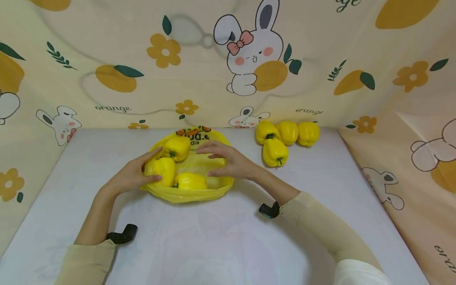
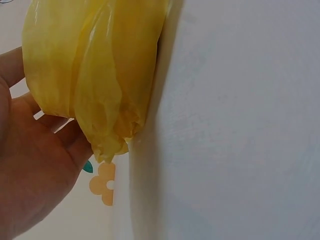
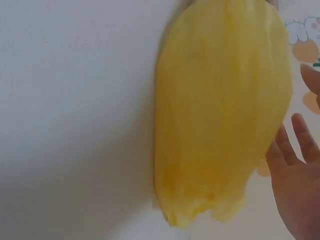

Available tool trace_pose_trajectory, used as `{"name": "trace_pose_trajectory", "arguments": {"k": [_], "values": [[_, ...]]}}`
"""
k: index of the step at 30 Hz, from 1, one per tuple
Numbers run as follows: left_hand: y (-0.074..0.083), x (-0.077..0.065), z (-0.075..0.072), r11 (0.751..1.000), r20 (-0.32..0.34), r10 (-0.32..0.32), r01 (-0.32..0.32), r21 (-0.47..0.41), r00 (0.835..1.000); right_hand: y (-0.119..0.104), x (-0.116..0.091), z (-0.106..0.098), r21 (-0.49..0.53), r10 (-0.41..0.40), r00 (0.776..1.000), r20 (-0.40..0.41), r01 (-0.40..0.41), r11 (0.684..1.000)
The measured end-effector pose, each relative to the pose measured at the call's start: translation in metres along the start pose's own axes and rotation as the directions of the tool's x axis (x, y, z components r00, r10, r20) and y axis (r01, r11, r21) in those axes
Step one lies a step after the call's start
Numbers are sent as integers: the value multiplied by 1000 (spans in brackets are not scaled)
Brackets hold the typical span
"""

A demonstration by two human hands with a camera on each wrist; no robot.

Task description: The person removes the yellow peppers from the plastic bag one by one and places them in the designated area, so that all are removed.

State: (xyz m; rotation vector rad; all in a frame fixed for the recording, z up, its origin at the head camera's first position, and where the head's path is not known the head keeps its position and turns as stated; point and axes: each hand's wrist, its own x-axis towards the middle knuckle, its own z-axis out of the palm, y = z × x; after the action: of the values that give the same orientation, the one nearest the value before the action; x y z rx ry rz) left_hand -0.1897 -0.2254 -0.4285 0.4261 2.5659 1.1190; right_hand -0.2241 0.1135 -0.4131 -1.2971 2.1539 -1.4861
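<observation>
A yellow plastic bag [image 1: 189, 196] lies on the table with its mouth spread wide. Inside it are three yellow bell peppers: one at the back [image 1: 178, 147], one at the left [image 1: 166, 171] and one at the front [image 1: 192, 181]. My left hand [image 1: 132, 174] holds the bag's left side, thumb and fingers either side of the left pepper. In the left wrist view its fingers pass behind the crumpled bag [image 2: 95, 65]. Above the bag's right part is my right hand [image 1: 231, 160], fingers spread; the right wrist view shows it beside the bag [image 3: 220, 110] and holding nothing.
At the back right, several yellow bell peppers [image 1: 287, 132] stand close together by the patterned cloth wall [image 1: 199, 87]. Black devices [image 1: 122, 234] are worn at both wrists. A white table [image 1: 199, 245] lies underneath.
</observation>
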Motion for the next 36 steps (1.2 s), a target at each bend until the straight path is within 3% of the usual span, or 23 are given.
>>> {"name": "trace_pose_trajectory", "arguments": {"k": [7,13,24,30,36], "values": [[-2,1,0,1000,1,15,-15,-1,1000,4,9,14,49,66,987,146,-74,996],[1,4,-3,1000,5,7,-7,9,1000,4,14,19,46,106,974,203,-117,992],[1,-1,-1,1000,14,-30,30,1,999,11,16,31,-15,118,948,294,-119,993],[1,-1,0,1000,12,-19,19,0,1000,12,16,33,-63,147,927,346,-133,989],[1,-1,1,1000,3,-14,14,-3,1000,15,17,35,-135,131,912,389,-85,987]]}}
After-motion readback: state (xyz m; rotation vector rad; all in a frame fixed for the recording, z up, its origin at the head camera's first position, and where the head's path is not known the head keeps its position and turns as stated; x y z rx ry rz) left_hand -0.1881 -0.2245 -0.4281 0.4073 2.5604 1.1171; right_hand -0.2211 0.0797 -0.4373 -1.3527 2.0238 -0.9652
